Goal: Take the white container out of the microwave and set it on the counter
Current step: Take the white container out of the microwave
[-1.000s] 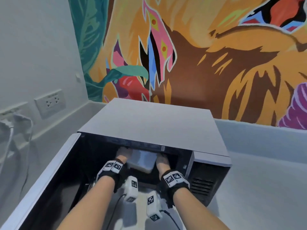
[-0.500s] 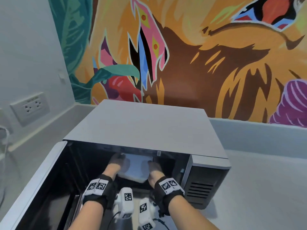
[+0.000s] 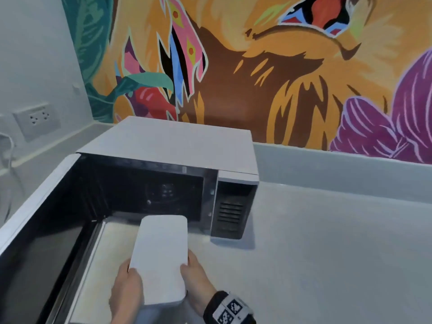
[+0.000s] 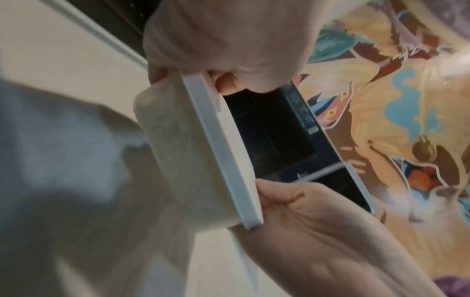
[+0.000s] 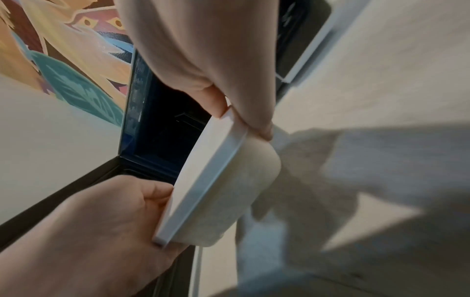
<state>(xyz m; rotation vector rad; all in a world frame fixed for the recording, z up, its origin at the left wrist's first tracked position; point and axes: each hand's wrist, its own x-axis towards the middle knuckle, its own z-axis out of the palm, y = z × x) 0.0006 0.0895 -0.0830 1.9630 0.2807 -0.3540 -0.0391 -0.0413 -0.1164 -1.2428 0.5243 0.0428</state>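
The white container (image 3: 161, 256), a flat-lidded rectangular box, is outside the grey microwave (image 3: 177, 146), in front of its open cavity and above the counter (image 3: 327, 253). My left hand (image 3: 129, 279) grips its near left edge and my right hand (image 3: 192, 270) grips its near right edge, thumbs on the lid. The left wrist view shows my left hand (image 4: 218, 66) pinching the lid rim of the container (image 4: 223, 152), with fingers hidden underneath. In the right wrist view my right hand (image 5: 223, 104) pinches the rim of the container (image 5: 213, 193) the same way. The container's shadow falls on the counter below it.
The microwave door (image 3: 35, 232) stands swung open at the left, dark glass facing inward. A wall socket (image 3: 37, 119) and a cable are on the left wall. A painted mural covers the back wall. Grey counter stretches right of the microwave.
Both hands have drawn back out of the microwave cavity toward me, bringing the white container with them. The cavity now shows dark with nothing in it.
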